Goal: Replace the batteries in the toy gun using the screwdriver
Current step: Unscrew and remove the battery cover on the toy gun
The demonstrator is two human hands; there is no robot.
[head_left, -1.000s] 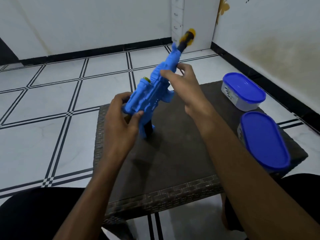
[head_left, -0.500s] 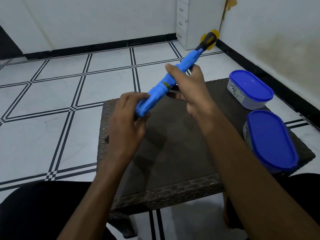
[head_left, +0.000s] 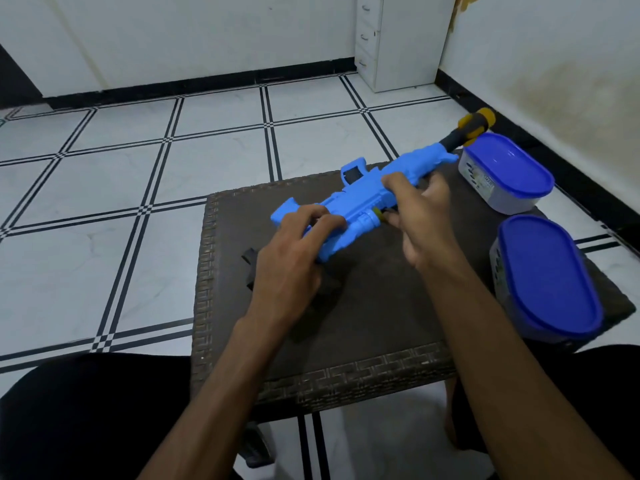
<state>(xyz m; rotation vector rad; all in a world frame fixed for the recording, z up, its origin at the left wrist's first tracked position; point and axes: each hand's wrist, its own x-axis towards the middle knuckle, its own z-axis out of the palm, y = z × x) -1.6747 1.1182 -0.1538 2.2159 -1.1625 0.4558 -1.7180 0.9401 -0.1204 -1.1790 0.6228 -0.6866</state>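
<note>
**Toy gun held over table, both hands**

The left hand (head_left: pixel 294 258) grips the rear of the blue toy gun (head_left: pixel 360 199). The right hand (head_left: pixel 422 220) grasps its midsection. The gun lies diagonally above the dark woven table (head_left: pixel 346 341), muzzle toward two blue-lidded containers (head_left: pixel 509 174).

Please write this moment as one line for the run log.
left hand: grips toy gun | right hand: holds gun middle | screwdriver: unseen

Home room: tiled floor (head_left: pixel 104 188), drawers (head_left: pixel 370 39)
</note>
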